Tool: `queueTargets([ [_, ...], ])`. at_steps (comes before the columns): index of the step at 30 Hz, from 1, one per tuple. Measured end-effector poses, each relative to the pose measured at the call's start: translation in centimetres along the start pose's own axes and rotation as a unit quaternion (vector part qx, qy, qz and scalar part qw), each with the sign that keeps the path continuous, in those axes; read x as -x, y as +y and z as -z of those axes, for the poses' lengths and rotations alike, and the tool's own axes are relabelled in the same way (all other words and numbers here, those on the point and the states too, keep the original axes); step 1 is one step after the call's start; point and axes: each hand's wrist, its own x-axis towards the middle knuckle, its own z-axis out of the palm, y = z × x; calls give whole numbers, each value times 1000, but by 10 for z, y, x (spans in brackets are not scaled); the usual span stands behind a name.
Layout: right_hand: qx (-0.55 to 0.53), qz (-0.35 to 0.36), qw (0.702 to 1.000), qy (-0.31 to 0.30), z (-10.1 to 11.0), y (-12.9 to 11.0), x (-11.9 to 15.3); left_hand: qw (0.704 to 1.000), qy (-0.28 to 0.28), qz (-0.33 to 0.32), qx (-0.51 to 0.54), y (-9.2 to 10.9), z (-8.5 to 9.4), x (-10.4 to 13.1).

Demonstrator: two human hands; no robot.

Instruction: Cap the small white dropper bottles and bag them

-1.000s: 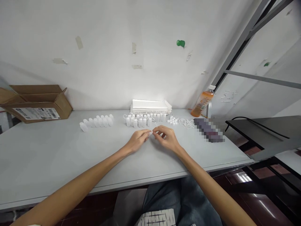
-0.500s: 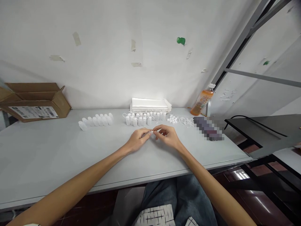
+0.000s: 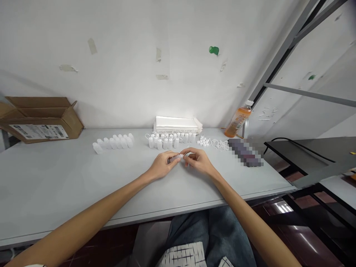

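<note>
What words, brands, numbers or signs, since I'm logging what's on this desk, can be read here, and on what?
No text reads clearly.
Shipping label on the cardboard box: print and barcode, too blurred.
Orange drink bottle: label lettering too small and blurred.
Small plastic bottles: no lettering can be made out.
Pixelated item: obscured.

The person wears blue denim jeans (image 3: pixel 230 237), faded and softly creased over the thighs. Above them shows a loose white top (image 3: pixel 185 256) with a thin, broken black grid pattern. A sliver of white sleeve (image 3: pixel 35 265) edges the left arm; the left hand (image 3: pixel 162 165) and right hand (image 3: pixel 198 161) are bare.
</note>
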Motion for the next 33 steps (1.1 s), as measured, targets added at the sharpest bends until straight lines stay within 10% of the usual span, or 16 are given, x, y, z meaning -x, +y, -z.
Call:
queueTargets([
  [14,26,30,999,-8,-2,10,2,999,-42,-2,26,5,4,0],
  [33,-161,-15,987,-10,-6,9,0,979,54,-105,-166,-1,-1,6],
])
